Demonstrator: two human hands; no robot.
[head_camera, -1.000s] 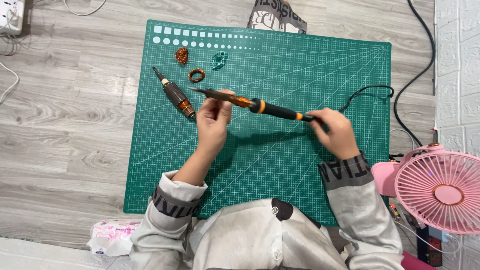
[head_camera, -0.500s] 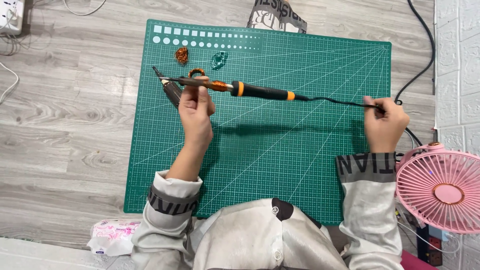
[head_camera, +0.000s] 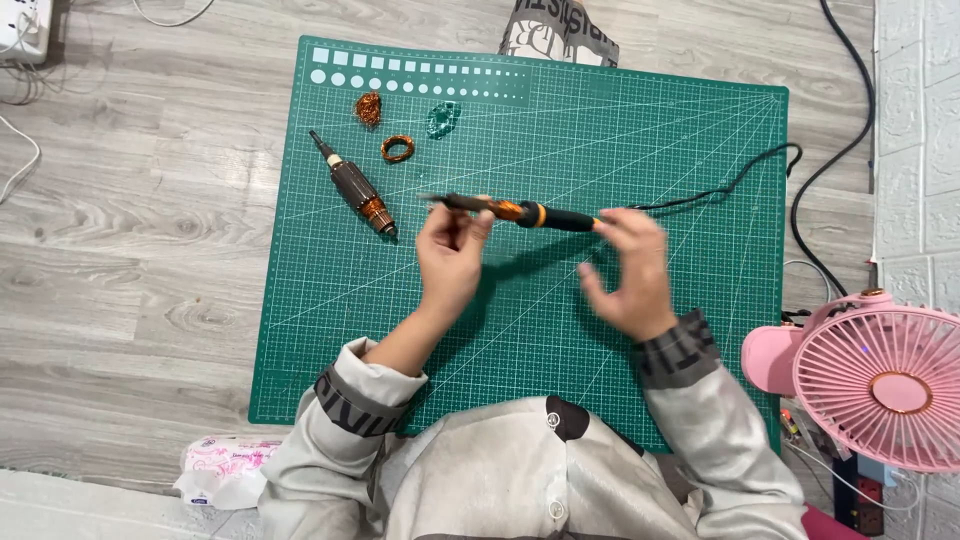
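soldering iron (head_camera: 520, 211) looks light, stiff, cord-tugged | my left hand (head_camera: 450, 250) pinches near its tip end | right hand (head_camera: 625, 275) spread, fingertips on the grip | I'd hold the black grip

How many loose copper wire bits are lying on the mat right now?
2. A tangled copper wire clump lies near the top left of the green cutting mat, and a copper wire ring lies just below and right of it. More may be hidden under the hands.
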